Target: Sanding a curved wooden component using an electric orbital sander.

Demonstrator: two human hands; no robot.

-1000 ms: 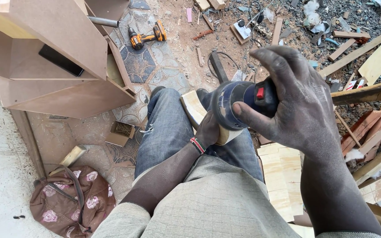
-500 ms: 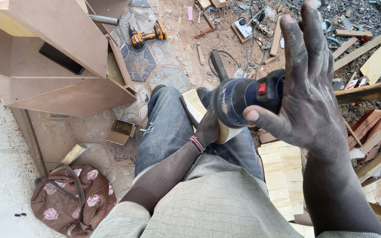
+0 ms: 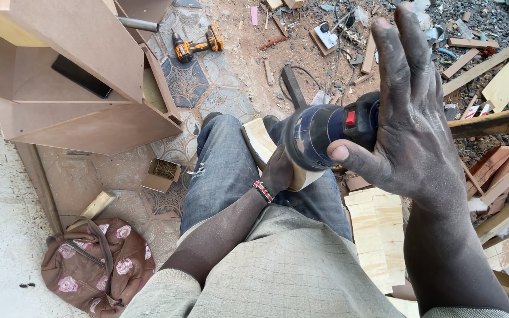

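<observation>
Dusty right hand (image 3: 410,126) palms round sander (image 3: 325,131) over pale wood block (image 3: 263,144).

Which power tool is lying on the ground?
The orange drill, lying on the patterned floor at the top. The dark blue sander is up at the right hand.

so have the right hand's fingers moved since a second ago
Yes. The right hand has opened: its fingers, earlier curled over the sander, now point up toward the scattered wood scraps.

Small open cardboard box (image 3: 161,174) on floor, dark phone screen (image 3: 82,76) on board
</observation>
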